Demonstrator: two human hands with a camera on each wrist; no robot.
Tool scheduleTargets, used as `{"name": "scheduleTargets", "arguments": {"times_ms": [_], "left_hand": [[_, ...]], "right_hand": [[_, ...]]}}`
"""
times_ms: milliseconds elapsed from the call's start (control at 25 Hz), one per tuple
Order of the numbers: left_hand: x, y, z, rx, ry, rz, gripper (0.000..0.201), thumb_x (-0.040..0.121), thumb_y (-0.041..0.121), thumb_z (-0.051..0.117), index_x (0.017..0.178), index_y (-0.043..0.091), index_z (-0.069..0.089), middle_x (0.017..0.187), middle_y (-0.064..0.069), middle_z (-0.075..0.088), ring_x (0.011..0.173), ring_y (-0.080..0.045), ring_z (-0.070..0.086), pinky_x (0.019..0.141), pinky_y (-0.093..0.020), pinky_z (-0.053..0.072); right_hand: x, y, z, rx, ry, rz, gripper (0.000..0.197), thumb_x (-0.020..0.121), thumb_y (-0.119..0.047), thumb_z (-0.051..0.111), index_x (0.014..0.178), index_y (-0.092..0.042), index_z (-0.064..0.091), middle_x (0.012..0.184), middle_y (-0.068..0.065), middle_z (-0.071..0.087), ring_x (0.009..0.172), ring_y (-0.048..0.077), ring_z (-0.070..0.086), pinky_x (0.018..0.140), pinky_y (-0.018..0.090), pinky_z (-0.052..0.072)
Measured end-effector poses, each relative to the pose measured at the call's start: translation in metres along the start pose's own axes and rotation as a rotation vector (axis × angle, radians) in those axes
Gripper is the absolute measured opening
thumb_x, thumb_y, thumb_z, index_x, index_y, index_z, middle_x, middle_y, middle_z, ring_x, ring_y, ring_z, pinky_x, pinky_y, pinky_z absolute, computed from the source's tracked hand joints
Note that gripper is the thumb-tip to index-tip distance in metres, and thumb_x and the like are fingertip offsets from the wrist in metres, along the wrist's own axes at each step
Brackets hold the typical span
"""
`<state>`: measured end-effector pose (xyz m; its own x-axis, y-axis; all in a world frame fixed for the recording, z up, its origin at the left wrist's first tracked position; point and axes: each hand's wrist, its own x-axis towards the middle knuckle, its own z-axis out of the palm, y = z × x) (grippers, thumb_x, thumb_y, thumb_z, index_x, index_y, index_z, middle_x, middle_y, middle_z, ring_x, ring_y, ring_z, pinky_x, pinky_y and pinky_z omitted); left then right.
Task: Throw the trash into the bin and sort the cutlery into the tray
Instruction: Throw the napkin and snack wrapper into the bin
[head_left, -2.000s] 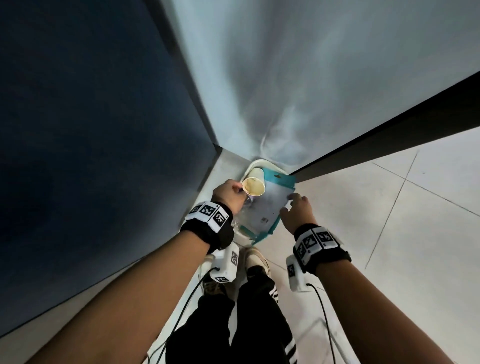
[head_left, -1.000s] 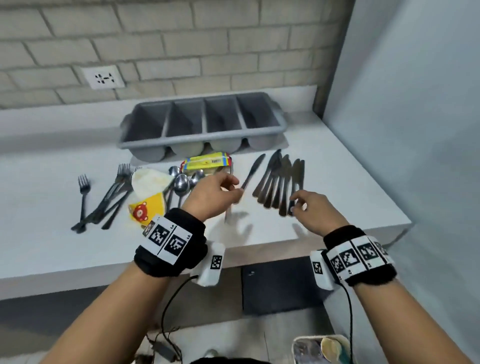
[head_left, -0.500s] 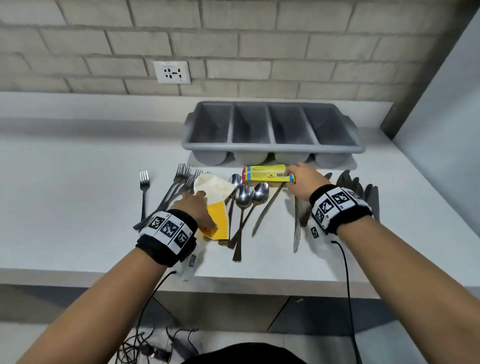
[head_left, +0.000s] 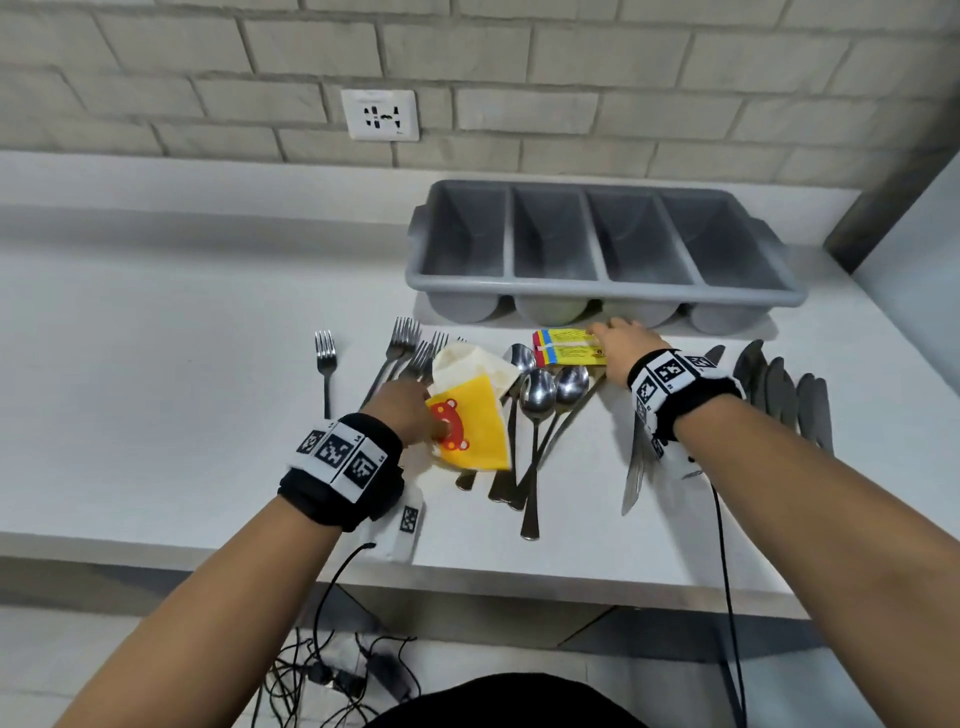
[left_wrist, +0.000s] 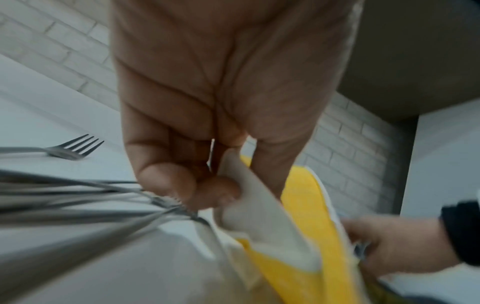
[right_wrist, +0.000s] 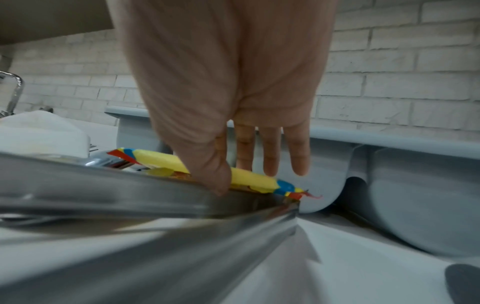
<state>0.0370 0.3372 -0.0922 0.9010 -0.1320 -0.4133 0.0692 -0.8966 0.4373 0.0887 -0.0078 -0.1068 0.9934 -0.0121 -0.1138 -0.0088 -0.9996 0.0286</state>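
Note:
A yellow and white paper wrapper with a red print lies on the white counter among the cutlery. My left hand pinches its white edge between thumb and fingers. A yellow snack packet lies just in front of the grey four-compartment tray, which holds nothing. My right hand pinches the packet, thumb on the near side and fingers behind. Forks lie left of the wrapper, spoons in the middle, knives at the right.
A single fork lies apart at the left. One knife lies under my right wrist. A wall socket sits on the brick wall, a grey side wall closes the right end, and cables lie on the floor below.
The view rose from the floor bin to the counter. My left hand reached the wrapper and tilted it up; my right hand moved from the knives to the yellow packet.

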Motion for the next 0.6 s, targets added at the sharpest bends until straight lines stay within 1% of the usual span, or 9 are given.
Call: {"name": "scheduleTargets", "arguments": {"times_ms": [40, 120, 160, 200, 280, 320, 400, 480, 600], "left_hand": [[0.0, 0.0, -0.005, -0.091, 0.022, 0.025, 0.036, 0.082, 0.037, 0.08, 0.108, 0.012, 0.073, 0.102, -0.011, 0.075, 0.09, -0.029, 0.069, 0.077, -0.036, 0.056], [0.006, 0.004, -0.018, -0.245, 0.104, 0.064, 0.035, 0.08, 0.042, 0.08, 0.108, 0.02, 0.078, 0.105, -0.006, 0.076, 0.098, -0.025, 0.069, 0.088, -0.035, 0.053], [0.011, 0.008, -0.023, -0.256, 0.141, 0.081, 0.036, 0.078, 0.046, 0.08, 0.105, 0.022, 0.08, 0.104, -0.004, 0.077, 0.099, -0.024, 0.068, 0.092, -0.035, 0.051], [0.017, 0.014, -0.028, -0.252, 0.163, 0.094, 0.036, 0.076, 0.05, 0.079, 0.099, 0.023, 0.081, 0.101, -0.002, 0.077, 0.098, -0.023, 0.068, 0.092, -0.034, 0.05], [0.035, 0.024, -0.032, -0.188, 0.154, 0.092, 0.031, 0.075, 0.051, 0.08, 0.089, 0.023, 0.079, 0.094, -0.003, 0.076, 0.094, -0.024, 0.069, 0.088, -0.035, 0.051], [0.042, 0.028, -0.03, -0.118, 0.12, 0.089, 0.03, 0.076, 0.051, 0.08, 0.087, 0.023, 0.076, 0.094, -0.004, 0.076, 0.094, -0.025, 0.068, 0.087, -0.036, 0.051], [0.055, 0.032, -0.025, 0.044, 0.046, 0.093, 0.037, 0.078, 0.052, 0.08, 0.09, 0.018, 0.072, 0.099, -0.008, 0.075, 0.095, -0.027, 0.068, 0.087, -0.038, 0.052], [0.063, 0.035, -0.024, 0.105, 0.065, 0.091, 0.04, 0.079, 0.049, 0.079, 0.095, 0.013, 0.071, 0.102, -0.012, 0.074, 0.096, -0.03, 0.068, 0.086, -0.039, 0.053], [0.062, 0.039, -0.025, 0.118, 0.135, 0.095, 0.041, 0.078, 0.039, 0.083, 0.1, 0.007, 0.068, 0.106, -0.017, 0.073, 0.101, -0.034, 0.068, 0.088, -0.041, 0.053]], "right_hand": [[0.001, -0.002, 0.0, 0.002, 0.005, 0.01, 0.049, 0.09, -0.002, 0.063, 0.136, -0.02, 0.058, 0.128, 0.011, 0.059, 0.118, 0.038, 0.058, 0.095, 0.051, 0.056], [0.002, -0.003, 0.001, 0.007, 0.015, 0.017, 0.048, 0.089, 0.001, 0.061, 0.132, -0.021, 0.062, 0.123, 0.011, 0.06, 0.117, 0.037, 0.059, 0.095, 0.05, 0.056], [0.001, -0.002, 0.001, 0.016, 0.025, 0.02, 0.048, 0.088, 0.002, 0.061, 0.13, -0.022, 0.063, 0.121, 0.01, 0.06, 0.116, 0.037, 0.06, 0.095, 0.049, 0.056], [0.0, -0.001, 0.0, 0.028, 0.039, 0.027, 0.048, 0.087, 0.003, 0.06, 0.128, -0.023, 0.063, 0.119, 0.01, 0.06, 0.114, 0.037, 0.061, 0.094, 0.048, 0.057], [-0.001, 0.003, -0.004, 0.047, 0.072, 0.041, 0.049, 0.086, 0.004, 0.057, 0.126, -0.024, 0.063, 0.114, 0.009, 0.058, 0.109, 0.038, 0.063, 0.09, 0.046, 0.057], [-0.002, 0.005, -0.005, 0.044, 0.088, 0.042, 0.05, 0.087, 0.004, 0.055, 0.127, -0.026, 0.063, 0.112, 0.008, 0.058, 0.106, 0.038, 0.063, 0.088, 0.046, 0.058], [-0.007, 0.009, -0.009, 0.033, 0.114, 0.05, 0.05, 0.089, 0.003, 0.051, 0.128, -0.026, 0.063, 0.11, 0.009, 0.057, 0.102, 0.038, 0.064, 0.083, 0.047, 0.059], [-0.014, 0.011, -0.014, 0.055, 0.136, 0.063, 0.047, 0.091, 0.002, 0.048, 0.128, -0.024, 0.061, 0.111, 0.011, 0.058, 0.098, 0.039, 0.066, 0.08, 0.047, 0.058], [-0.029, 0.018, -0.023, 0.07, 0.203, 0.075, 0.038, 0.092, 0.0, 0.051, 0.124, -0.019, 0.061, 0.107, 0.013, 0.061, 0.092, 0.038, 0.068, 0.075, 0.046, 0.058]]}}
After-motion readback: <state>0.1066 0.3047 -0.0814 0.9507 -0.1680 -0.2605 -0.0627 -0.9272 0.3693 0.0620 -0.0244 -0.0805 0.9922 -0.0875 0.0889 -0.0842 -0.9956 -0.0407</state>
